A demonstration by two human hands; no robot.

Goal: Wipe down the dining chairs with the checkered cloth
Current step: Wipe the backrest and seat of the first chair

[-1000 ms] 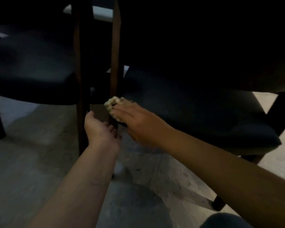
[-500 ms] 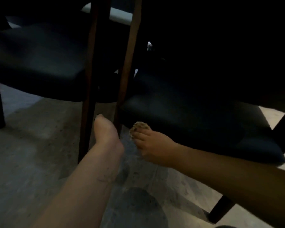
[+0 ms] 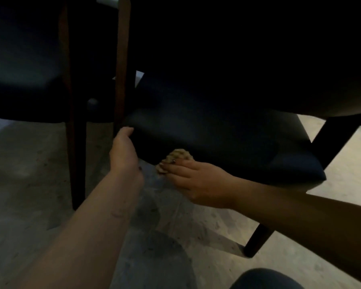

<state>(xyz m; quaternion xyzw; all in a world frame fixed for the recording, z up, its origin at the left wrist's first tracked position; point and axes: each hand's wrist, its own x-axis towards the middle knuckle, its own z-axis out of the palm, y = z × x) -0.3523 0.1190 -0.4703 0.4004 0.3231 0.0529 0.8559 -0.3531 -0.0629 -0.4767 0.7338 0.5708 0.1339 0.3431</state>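
Observation:
A dark upholstered dining chair (image 3: 227,130) with brown wooden legs fills the middle and right of the dim view. My right hand (image 3: 194,180) presses a bunched checkered cloth (image 3: 176,157) against the lower front edge of its seat, fingers laid over the cloth. My left hand (image 3: 123,151) grips the seat's left corner beside the chair's wooden front leg (image 3: 121,65), fingertips hidden under the edge. Much of the cloth is hidden beneath my right hand.
A second dark chair (image 3: 25,65) stands at the left, its wooden leg (image 3: 74,159) reaching the grey stone floor (image 3: 29,195). A rear leg of the nearer chair (image 3: 256,240) meets the floor at lower right. My knee (image 3: 265,278) shows at the bottom edge.
My right hand has slid the cloth rightward along the seat's front edge, away from the wooden leg. My left hand has shifted from near the leg onto the seat's corner.

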